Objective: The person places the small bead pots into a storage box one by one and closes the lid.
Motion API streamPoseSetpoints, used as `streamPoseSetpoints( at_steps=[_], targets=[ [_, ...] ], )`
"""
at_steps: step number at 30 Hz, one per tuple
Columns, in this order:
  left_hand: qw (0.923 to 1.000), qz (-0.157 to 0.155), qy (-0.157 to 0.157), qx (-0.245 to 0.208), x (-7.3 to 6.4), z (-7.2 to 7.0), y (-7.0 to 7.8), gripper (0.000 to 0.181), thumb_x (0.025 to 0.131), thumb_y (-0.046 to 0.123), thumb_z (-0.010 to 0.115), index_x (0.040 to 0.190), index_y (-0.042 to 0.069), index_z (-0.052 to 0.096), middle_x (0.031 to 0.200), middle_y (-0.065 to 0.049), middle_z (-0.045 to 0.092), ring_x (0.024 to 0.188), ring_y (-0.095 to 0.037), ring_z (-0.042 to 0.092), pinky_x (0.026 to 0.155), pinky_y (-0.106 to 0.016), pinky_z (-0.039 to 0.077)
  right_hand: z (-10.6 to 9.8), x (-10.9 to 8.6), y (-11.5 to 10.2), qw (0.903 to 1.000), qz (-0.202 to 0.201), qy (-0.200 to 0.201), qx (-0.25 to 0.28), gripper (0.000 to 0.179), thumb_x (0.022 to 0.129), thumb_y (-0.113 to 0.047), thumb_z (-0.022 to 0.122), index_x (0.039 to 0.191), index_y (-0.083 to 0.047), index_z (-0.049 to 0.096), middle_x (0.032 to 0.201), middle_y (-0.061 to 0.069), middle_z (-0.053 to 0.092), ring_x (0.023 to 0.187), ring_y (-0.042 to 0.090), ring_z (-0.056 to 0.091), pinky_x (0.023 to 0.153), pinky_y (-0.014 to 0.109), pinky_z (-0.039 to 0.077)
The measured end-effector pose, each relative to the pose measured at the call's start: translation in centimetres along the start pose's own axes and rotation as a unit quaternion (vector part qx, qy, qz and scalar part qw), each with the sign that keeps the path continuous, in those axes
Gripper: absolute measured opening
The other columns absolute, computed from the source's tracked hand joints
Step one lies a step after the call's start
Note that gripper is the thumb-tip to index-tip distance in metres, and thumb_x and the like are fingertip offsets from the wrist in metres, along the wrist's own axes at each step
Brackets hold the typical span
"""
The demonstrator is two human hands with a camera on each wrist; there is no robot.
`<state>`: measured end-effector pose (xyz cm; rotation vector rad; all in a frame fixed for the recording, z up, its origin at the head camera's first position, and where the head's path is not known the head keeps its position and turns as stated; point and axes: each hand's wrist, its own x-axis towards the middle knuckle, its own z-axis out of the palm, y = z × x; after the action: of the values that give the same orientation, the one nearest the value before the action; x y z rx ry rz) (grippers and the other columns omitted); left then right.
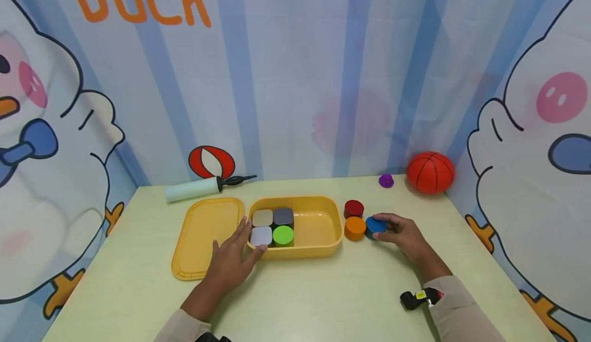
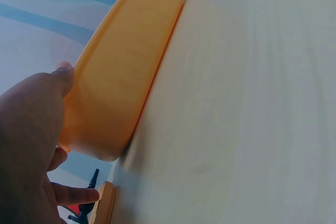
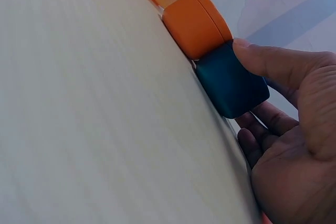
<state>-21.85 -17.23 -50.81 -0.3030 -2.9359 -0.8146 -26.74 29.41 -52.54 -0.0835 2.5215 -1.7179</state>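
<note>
Toward the right of the scene, the right hand [image 1: 408, 237] pinches the blue container [image 1: 375, 227] between thumb and fingers, while the left hand [image 1: 231, 260], fingers spread and fairly straight, rests against the left end of the yellow box [image 1: 304, 252]. The box's long axis runs left to right, so the blue container lies off its right end, on the right hand's side, with the orange container [image 1: 354, 229] between, touching the blue one.

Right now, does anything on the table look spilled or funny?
No, nothing stands out. The lid lies flat beside the box, four small pieces sit together inside, and the right hand pinches the blue piece.
</note>
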Motion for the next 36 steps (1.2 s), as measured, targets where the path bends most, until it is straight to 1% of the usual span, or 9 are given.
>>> streamPoseSetpoints(
  at_steps=[3,7,10,14,20,23,28,34,36],
  targets=[
    [1.0000,-0.002,-0.001,0.000,-0.04,0.16,-0.09,0.090,0.107,0.067,0.056,0.174,0.014,0.028,0.182,-0.004,0.024,0.164,-0.036,0.038,0.122,-0.090,0.013,0.01,-0.02,0.08,1.0000,0.002,0.001,0.001,0.060,0.097,-0.017,0.085,0.152,-0.007,0.064,0.165,0.020,0.054,0.145,0.039,0.055,0.127,0.055,0.044],
    [1.0000,-0.003,-0.002,0.000,-0.02,0.36,-0.23,0.090,0.107,0.068,0.055,0.174,0.014,0.028,0.182,-0.003,0.023,0.164,-0.036,0.038,0.122,-0.090,0.012,-0.08,-0.06,0.25,1.0000,-0.001,0.001,0.002,0.059,0.096,-0.017,0.086,0.151,-0.007,0.065,0.163,0.020,0.056,0.143,0.038,0.056,0.116,0.028,0.050],
    [1.0000,-0.001,0.000,0.000,-0.07,0.32,-0.22,0.091,0.107,0.069,0.054,0.174,0.014,0.029,0.182,-0.004,0.023,0.164,-0.037,0.039,0.122,-0.090,0.013,-0.08,-0.08,0.32,0.9999,-0.007,0.001,0.008,0.058,0.096,-0.017,0.086,0.150,-0.006,0.066,0.161,0.021,0.057,0.139,0.035,0.058,0.100,0.011,0.048],
    [1.0000,0.000,-0.001,-0.001,-0.12,0.20,-0.12,0.091,0.107,0.070,0.053,0.174,0.013,0.029,0.182,-0.004,0.024,0.163,-0.037,0.040,0.122,-0.090,0.013,-0.04,-0.03,0.41,0.9999,-0.010,0.007,0.011,0.057,0.096,-0.015,0.085,0.148,-0.005,0.067,0.159,0.021,0.059,0.134,0.031,0.059,0.098,0.009,0.049],
    [1.0000,0.000,0.001,-0.004,-0.11,0.05,-0.07,0.091,0.107,0.070,0.053,0.174,0.014,0.028,0.182,-0.004,0.024,0.164,-0.037,0.038,0.122,-0.090,0.013,-0.19,0.08,0.47,0.9998,-0.014,0.013,0.004,0.054,0.097,-0.019,0.084,0.148,-0.007,0.068,0.159,0.020,0.059,0.135,0.031,0.056,0.100,0.009,0.047],
    [1.0000,0.000,0.001,-0.001,-0.08,0.07,-0.16,0.091,0.107,0.070,0.053,0.174,0.014,0.028,0.182,-0.005,0.024,0.163,-0.038,0.039,0.122,-0.090,0.014,-0.18,0.06,0.47,0.9998,-0.016,0.014,0.000,0.053,0.098,-0.021,0.084,0.147,-0.007,0.068,0.158,0.020,0.060,0.133,0.030,0.057,0.099,0.010,0.047],
    [1.0000,0.001,0.001,-0.001,-0.04,0.16,-0.25,0.091,0.107,0.070,0.053,0.174,0.014,0.028,0.182,-0.005,0.024,0.163,-0.038,0.040,0.122,-0.090,0.014,-0.09,0.01,0.55,0.9994,-0.023,0.025,0.000,0.052,0.098,-0.021,0.084,0.146,-0.006,0.069,0.156,0.020,0.062,0.124,0.019,0.060,0.099,0.011,0.049],
    [1.0000,0.001,0.000,-0.005,-0.05,0.13,-0.20,0.091,0.107,0.070,0.053,0.174,0.014,0.028,0.182,-0.004,0.024,0.163,-0.038,0.039,0.122,-0.090,0.013,-0.16,-0.03,0.67,0.9977,-0.037,0.055,0.014,0.049,0.099,-0.021,0.083,0.144,-0.004,0.071,0.152,0.019,0.065,0.113,0.006,0.063,0.096,0.012,0.052],
    [1.0000,0.000,-0.001,-0.005,-0.05,0.10,-0.16,0.091,0.107,0.070,0.053,0.174,0.014,0.028,0.182,-0.004,0.024,0.164,-0.038,0.039,0.122,-0.090,0.013,-0.21,-0.02,0.73,0.9969,-0.042,0.064,0.021,0.048,0.099,-0.021,0.083,0.143,-0.005,0.071,0.152,0.019,0.064,0.113,0.003,0.064,0.096,0.011,0.053]
  ],
)
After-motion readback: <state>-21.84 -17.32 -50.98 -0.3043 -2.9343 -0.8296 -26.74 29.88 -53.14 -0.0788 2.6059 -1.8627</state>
